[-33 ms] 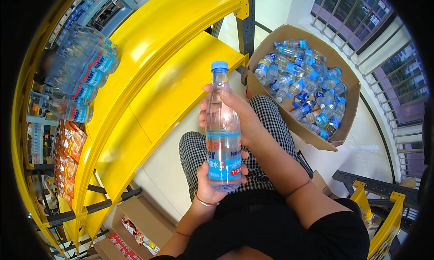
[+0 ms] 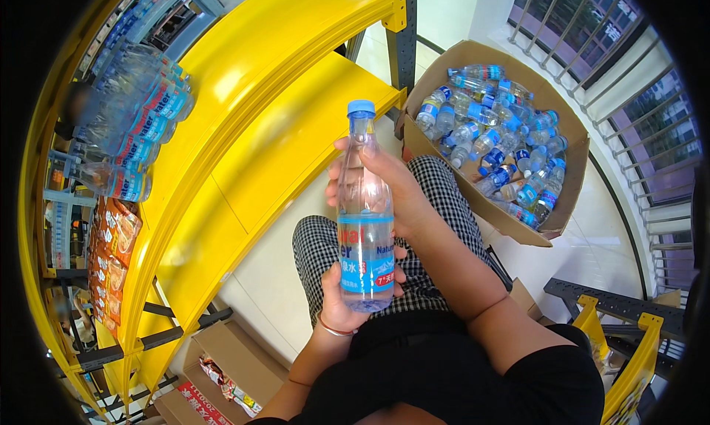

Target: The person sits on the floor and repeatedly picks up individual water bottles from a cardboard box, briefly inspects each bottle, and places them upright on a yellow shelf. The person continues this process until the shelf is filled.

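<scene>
I hold a clear plastic water bottle [image 2: 364, 225] upright in front of me, blue cap on top and a blue label around its lower half. My left hand [image 2: 342, 299] cups the bottle's base from below. My right hand [image 2: 392, 192] wraps around the upper part behind the neck. Below the bottle are my knees in checked trousers.
A yellow shelf unit [image 2: 244, 129] curves across the left, with several water bottles [image 2: 137, 122] on an upper level and orange snack packs [image 2: 111, 255] below. To the right stands an open cardboard box [image 2: 562, 196] full of bottles. Cartons [image 2: 214, 366] lie on the floor.
</scene>
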The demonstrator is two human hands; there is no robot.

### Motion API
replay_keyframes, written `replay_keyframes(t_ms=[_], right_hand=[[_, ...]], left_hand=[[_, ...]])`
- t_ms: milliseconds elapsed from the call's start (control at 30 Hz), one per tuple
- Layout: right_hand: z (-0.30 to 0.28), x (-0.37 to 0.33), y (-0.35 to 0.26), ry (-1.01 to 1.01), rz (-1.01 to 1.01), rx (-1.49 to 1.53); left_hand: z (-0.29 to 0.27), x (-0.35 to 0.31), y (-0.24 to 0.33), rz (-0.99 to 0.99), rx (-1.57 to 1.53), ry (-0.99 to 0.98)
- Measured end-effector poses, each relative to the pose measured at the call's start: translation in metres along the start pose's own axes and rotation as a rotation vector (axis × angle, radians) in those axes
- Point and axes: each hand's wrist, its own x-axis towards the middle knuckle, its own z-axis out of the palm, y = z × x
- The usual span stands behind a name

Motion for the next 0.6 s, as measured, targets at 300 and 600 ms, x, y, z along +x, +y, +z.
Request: replay_keyframes(t_ms=[300,600], right_hand=[[0.001,0.002,-0.004,0.317,-0.314,-0.869],[-0.007,0.005,0.003,0.305,-0.248,-0.806]], left_hand=[[-0.006,0.013,0.001,0.271,0.851,0.229],[-0.015,0.017,-0.004,0.250,0.865,0.339]])
